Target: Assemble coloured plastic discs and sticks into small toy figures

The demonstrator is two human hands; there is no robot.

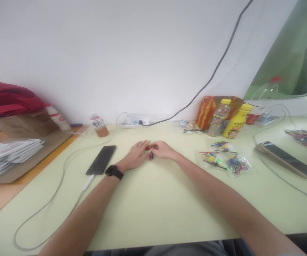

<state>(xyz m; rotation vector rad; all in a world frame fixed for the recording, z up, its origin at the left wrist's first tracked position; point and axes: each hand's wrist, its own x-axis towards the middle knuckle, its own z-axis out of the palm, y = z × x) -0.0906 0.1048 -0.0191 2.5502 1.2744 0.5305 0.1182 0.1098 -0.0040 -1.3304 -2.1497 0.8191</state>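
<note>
Red, green and blue plastic shows between the fingertips of both hands, at the middle of the pale table (pixel 153 213). It is a small coloured piece (pixel 149 150), perhaps several thin sticks joined together; it is too small to tell which.

The left hand (pixel 136 156), with a black watch (pixel 114 172) on its wrist, lies low on the table with its fingers quite straight and narrow, and the tips hold the piece from the left. The right hand (pixel 162 150) is closed in a narrow pinch on the same piece from the other side. The two hands touch each other there.

To the right, well apart from the hands, are clear bags (pixel 224 160) with more coloured sticks inside. Another heap of sticks (pixel 306 138) is at the far right edge, near a phone (pixel 286 158) with a cable.

I judge that the work with the sticks is not far along. Only this one small piece is in the hands, I see no finished thing lying loose on the table, and most of the sticks are in the bags. Whether the sticks in the bags are already joined, I cannot tell.

A black phone (pixel 101 160) with a white cable (pixel 63 177) lies just left of the left hand. Some drink bottles (pixel 219 122) stand at the wall.
</note>
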